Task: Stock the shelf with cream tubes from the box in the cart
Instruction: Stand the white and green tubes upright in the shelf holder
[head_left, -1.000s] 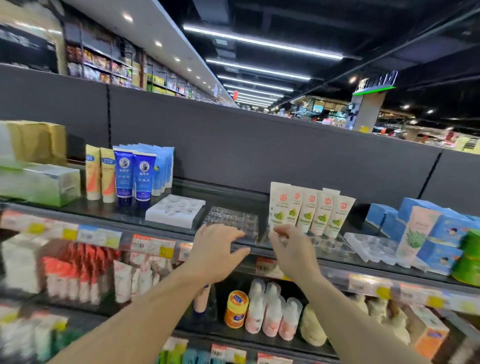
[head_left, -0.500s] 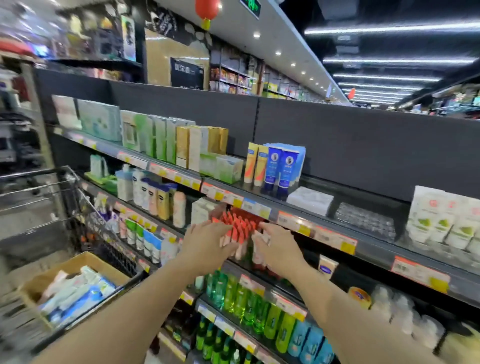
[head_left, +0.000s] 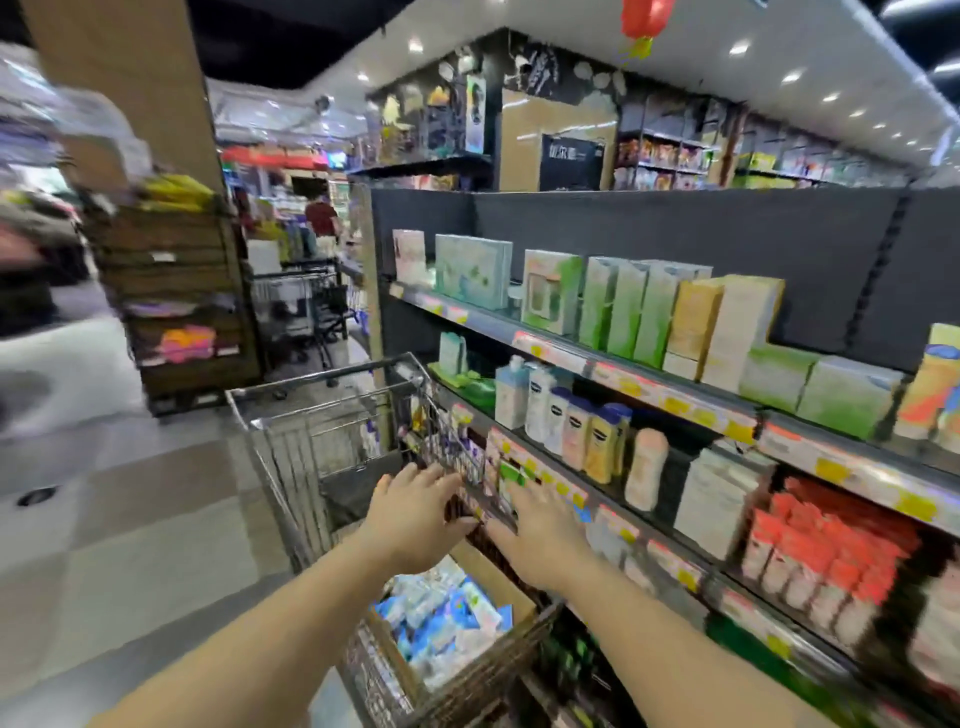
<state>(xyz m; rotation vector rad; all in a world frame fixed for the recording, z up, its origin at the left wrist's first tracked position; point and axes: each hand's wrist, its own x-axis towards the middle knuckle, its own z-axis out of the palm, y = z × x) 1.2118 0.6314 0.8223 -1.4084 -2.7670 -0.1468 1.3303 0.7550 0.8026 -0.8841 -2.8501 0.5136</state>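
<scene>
Cardboard shows nearest, at six o'clock: the open box (head_left: 511, 592) sits in the near end of the wire cart (head_left: 291, 410), packed with white and blue cream tubes (head_left: 441, 618) lying in a loose heap. Just above it, both bare hands hover empty. The left hand (head_left: 410, 519) has its fingers loosely spread and slightly curled over the cart, and the right hand (head_left: 540, 535) is splayed flat, fingers apart, close to the cart's right rim; whether it touches the wire cannot be told through the blur. By appearance the tubes are light, soft-walled and a little slick, so several could likely be gathered at once, best gripped round the firmer cap end or across the middle without squeezing hard. At three o'clock runs the shelf (head_left: 675, 400), its upper tier lined with green and cream cartons (head_left: 649, 306), lotion bottles (head_left: 576, 431) beneath. Farther off, at eleven o'clock, stands a wooden display rack (head_left: 176, 291), and another cart waits at twelve o'clock.
</scene>
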